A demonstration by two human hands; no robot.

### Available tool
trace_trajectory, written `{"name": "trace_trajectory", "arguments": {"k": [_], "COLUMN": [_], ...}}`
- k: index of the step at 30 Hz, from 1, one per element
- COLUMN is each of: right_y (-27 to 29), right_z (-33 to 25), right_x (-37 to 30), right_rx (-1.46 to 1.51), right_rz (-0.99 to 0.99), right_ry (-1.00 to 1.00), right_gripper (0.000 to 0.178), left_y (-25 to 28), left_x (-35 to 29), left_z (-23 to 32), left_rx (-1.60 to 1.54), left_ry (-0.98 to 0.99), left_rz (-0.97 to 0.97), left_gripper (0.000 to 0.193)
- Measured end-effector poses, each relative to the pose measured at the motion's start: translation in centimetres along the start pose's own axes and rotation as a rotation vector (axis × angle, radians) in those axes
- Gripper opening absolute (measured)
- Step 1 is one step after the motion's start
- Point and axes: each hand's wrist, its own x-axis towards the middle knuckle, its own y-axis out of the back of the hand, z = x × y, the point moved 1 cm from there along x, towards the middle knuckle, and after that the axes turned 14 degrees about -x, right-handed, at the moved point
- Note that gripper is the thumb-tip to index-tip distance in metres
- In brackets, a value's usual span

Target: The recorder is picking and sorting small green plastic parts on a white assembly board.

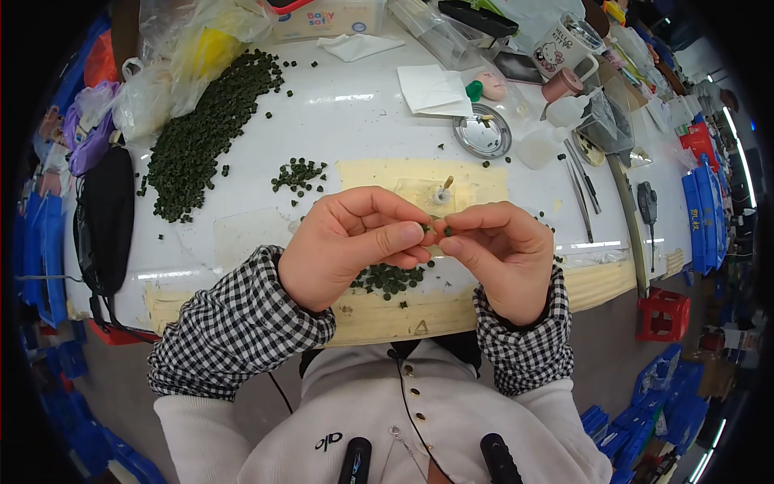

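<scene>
My left hand pinches a small dark green piece between thumb and forefinger. Close against it, my right hand pinches another small dark green piece. The fingertips of both hands meet above the table, near a short upright peg on a yellow taped patch. Below my hands lies a small pile of dark green pieces, partly covered by my left fingers. The exact shape of the held pieces is too small to make out.
A large heap of green pieces spreads at the left, with a smaller cluster beside it. Tweezers and a screwdriver lie at the right. A round metal dish, white paper and a mug stand farther back.
</scene>
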Motion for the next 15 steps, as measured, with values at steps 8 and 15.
{"name": "trace_trajectory", "arguments": {"k": [8, 15], "right_y": [-0.01, -0.24], "right_z": [0.03, 0.05], "right_x": [0.45, 0.3], "right_rx": [-0.311, -0.232], "right_rz": [-0.01, -0.026], "right_ry": [0.228, 0.16], "right_gripper": [0.021, 0.019], "left_y": [0.4, 0.47], "left_x": [-0.07, 0.02], "left_z": [-0.49, -0.71], "left_rx": [0.01, -0.009], "left_ry": [0.017, 0.001], "left_rz": [-0.03, -0.045], "left_gripper": [0.016, 0.014]}}
